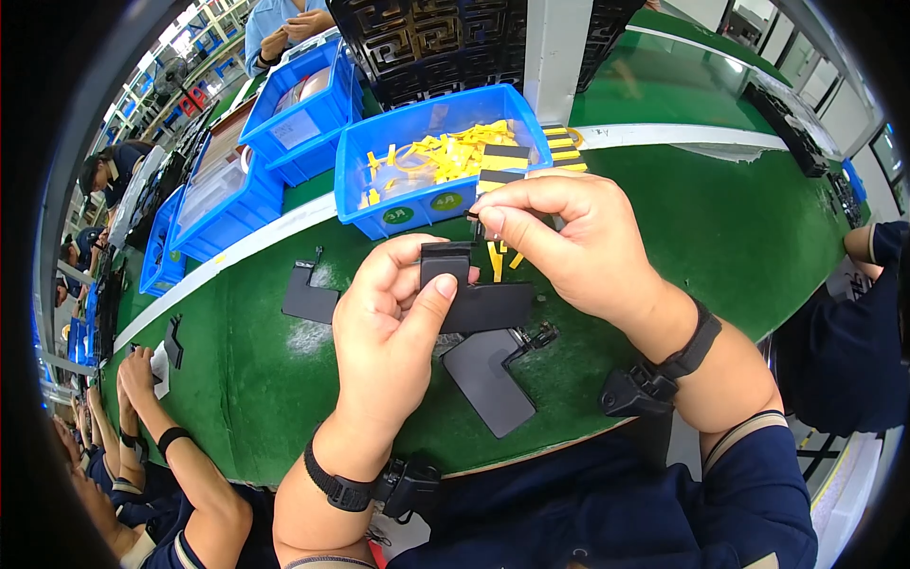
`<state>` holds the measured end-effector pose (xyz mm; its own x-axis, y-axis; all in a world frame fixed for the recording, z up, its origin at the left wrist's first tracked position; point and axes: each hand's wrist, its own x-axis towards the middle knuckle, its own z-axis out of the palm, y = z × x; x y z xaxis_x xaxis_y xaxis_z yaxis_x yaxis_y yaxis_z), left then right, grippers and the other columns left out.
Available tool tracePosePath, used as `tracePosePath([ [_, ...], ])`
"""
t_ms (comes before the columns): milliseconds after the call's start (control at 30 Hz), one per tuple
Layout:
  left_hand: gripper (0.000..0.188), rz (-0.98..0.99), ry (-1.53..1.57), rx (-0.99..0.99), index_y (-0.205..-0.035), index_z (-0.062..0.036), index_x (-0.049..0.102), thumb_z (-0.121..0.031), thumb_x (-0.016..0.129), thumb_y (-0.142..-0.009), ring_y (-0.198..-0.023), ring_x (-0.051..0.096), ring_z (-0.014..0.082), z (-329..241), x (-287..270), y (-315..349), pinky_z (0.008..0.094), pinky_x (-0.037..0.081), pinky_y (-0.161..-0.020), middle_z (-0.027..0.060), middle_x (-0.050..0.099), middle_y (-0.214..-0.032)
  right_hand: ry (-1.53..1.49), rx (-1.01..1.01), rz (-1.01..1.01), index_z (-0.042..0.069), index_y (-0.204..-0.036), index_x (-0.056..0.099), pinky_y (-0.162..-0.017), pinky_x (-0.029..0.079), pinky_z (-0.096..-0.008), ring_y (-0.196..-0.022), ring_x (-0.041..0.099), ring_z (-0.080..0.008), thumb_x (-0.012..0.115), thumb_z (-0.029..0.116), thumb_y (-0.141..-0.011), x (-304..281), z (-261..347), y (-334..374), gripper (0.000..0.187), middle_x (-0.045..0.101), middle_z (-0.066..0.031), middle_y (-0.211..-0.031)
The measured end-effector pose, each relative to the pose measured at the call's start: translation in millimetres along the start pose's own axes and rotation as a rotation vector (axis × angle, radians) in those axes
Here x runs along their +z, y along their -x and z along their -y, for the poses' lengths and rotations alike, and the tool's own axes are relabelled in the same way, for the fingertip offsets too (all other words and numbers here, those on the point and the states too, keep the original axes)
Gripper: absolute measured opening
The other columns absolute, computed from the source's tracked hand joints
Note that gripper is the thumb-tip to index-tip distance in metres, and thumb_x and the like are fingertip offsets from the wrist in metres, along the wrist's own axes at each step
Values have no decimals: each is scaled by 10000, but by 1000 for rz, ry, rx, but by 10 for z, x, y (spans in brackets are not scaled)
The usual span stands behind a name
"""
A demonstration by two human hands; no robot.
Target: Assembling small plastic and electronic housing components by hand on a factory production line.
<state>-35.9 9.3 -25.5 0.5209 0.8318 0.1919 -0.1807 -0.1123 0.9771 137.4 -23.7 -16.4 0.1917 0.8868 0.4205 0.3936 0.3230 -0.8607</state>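
My left hand grips a flat black L-shaped piece, which looks like a battery pack, with the thumb pressed on its front. Just above and to the right, my right hand is closed in a pinch on a small dark piece; whether it joins the pack cannot be made out. Below my hands lies a second L-shaped pack with a short cable and connector. Another such pack rests to the left of my left hand. A few yellow strips lie under my right hand.
Beyond my hands stands a blue bin with yellow strips and black-and-yellow sheets. More blue bins line the left. A white post rises behind. Co-workers' hands work at the left; another person sits right.
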Motion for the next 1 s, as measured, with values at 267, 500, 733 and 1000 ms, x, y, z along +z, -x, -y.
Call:
tracePosePath([
  [267,214,15,6,6,-1095,33,494,13,516,-883,-880,615,125,23,-9,-4,242,496,-778,116,647,-947,76,-124,23,-5,-875,671,-630,484,-250,-693,619,-121,625,61,-811,12,4,9,103,668,-76,-799],
  [500,224,-170,-252,13,-1071,23,505,-17,491,-852,-765,581,118,-35,-556,-258,243,472,-696,71,595,-888,70,-191,-50,22,-1104,606,-626,470,-266,-677,609,-119,599,72,-828,52,-107,-5,281,644,-63,-753],
  [733,304,-477,-1400,147,-1052,9,580,-161,596,-800,-727,579,142,127,-1353,-377,282,474,-659,105,619,-868,64,2,21,53,-1372,328,-701,446,-245,-696,602,-110,584,26,-833,71,-31,33,596,556,-30,-664],
  [1000,281,10,-353,203,-1034,1,571,21,653,-765,-773,593,98,23,-194,-125,229,489,-694,47,608,-877,-58,3,135,53,-1370,335,-706,436,-235,-727,569,-75,611,13,-815,143,5,112,621,597,-29,-744],
])
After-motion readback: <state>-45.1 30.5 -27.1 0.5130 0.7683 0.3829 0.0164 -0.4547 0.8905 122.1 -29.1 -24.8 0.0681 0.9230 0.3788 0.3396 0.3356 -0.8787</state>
